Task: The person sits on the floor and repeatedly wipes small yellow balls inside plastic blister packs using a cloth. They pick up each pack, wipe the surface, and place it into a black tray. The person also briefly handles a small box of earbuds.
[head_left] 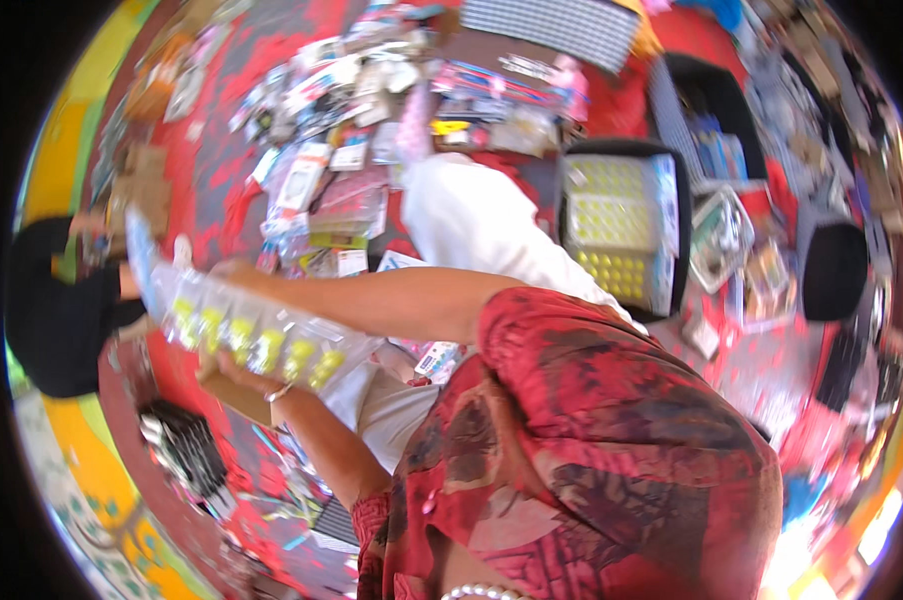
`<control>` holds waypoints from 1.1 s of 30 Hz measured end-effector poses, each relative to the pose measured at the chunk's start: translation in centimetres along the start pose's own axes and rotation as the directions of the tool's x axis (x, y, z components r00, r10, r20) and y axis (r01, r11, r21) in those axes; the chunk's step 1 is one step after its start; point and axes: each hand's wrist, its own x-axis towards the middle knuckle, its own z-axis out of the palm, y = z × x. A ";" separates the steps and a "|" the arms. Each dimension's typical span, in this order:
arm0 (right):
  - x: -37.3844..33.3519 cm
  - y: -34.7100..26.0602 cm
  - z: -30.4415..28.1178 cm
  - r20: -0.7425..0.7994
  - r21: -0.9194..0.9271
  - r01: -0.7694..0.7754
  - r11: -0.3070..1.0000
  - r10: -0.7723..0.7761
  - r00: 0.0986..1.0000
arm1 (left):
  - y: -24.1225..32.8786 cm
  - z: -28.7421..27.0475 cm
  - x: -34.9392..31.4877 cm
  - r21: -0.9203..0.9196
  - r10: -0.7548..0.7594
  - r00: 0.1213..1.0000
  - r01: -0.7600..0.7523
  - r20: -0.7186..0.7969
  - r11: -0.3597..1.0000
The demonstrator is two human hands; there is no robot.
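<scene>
A long clear plastic pack (256,335) with a row of yellow round pieces slants across the left of the view, its whitish flap pointing up. My left hand (233,368) is closed on its lower edge, its fingers partly behind the plastic. Under that hand sits a brown cardboard piece (246,405); whether I grip it too is unclear. My right hand (236,272) lies at the pack's upper edge, blurred, with its fingers hidden. To the right, a dark bin (683,235) contains similar yellow-dotted packs (611,220).
Assorted packaged goods (321,90) are heaped on the red, worn floor (236,60). Further right stand a clear tub (721,240) and a black stool-like shape (834,272). At the left is a person in black (56,310). A dark rack (186,450) lies lower left.
</scene>
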 end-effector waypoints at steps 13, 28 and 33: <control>-10.0 -14.7 -4.1 -0.064 -0.023 0.017 1.000 -0.018 0.998 | 7.2 5.9 4.3 0.398 -0.105 0.971 0.010 0.217 0.917; -21.9 -23.6 -12.4 -0.596 -0.293 0.191 0.937 -0.335 0.730 | 1.6 22.3 4.0 0.528 -0.374 0.714 0.008 0.591 0.849; -35.1 -23.9 -21.0 -0.812 -0.413 0.147 0.899 -0.437 0.386 | 1.7 18.3 10.0 0.381 -0.340 0.906 0.230 0.252 0.895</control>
